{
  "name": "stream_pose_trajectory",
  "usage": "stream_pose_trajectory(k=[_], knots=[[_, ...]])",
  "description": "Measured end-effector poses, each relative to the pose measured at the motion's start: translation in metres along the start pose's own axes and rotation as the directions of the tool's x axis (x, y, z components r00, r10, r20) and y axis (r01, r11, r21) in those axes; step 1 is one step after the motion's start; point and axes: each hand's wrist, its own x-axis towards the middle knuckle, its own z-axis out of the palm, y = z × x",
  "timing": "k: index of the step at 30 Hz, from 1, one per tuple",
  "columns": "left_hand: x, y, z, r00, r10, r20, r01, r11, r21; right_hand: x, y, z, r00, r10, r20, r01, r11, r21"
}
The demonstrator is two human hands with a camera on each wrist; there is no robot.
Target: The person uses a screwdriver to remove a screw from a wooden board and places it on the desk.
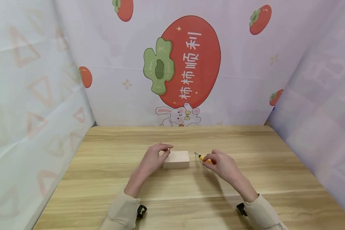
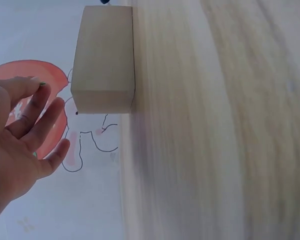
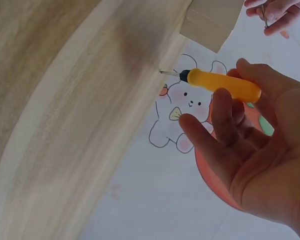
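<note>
A pale wooden block point(image 1: 176, 159) lies on the table, with a small dark dot on its top face. My left hand point(image 1: 155, 158) is at the block's left end, pinching a thin metal screw point(image 3: 264, 16) between thumb and fingertip above the block. In the left wrist view the screw is mostly hidden by the fingers. To the right of the block, my right hand point(image 1: 222, 164) holds a small yellow-handled screwdriver point(image 3: 222, 85) between thumb and fingers. The screwdriver's thin metal shaft points toward the block, apart from it.
The wood-grain table point(image 1: 109, 191) runs back to a white cloth wall point(image 1: 115, 102) printed with persimmons and a rabbit. Cloth walls also stand at the left point(image 1: 23, 111) and right point(image 1: 325, 105). Dark straps point(image 1: 141, 210) sit at both wrists.
</note>
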Motion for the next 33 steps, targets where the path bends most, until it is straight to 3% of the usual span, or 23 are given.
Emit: stream_pose_trajectory(k=[9,19,26,33], knots=[[-0.008,0.002,-0.007,0.993,-0.121,0.006,0.121,0.987,-0.102,-0.004,-0.001,0.001,0.988,0.062,0.141,-0.063,0.998,0.002],[-0.011,0.003,-0.005,0.983,-0.179,0.027,0.181,0.975,-0.132,-0.007,-0.001,0.001,0.983,0.069,0.171,-0.071,0.997,0.007],[-0.019,0.001,-0.010,0.982,-0.185,0.024,0.187,0.976,-0.112,-0.007,-0.001,0.003,0.972,0.107,0.209,-0.098,0.994,-0.053],[-0.029,-0.001,-0.017,0.977,-0.194,0.090,0.196,0.981,-0.012,-0.008,0.001,0.005,0.962,0.100,0.255,-0.087,0.994,-0.061]])
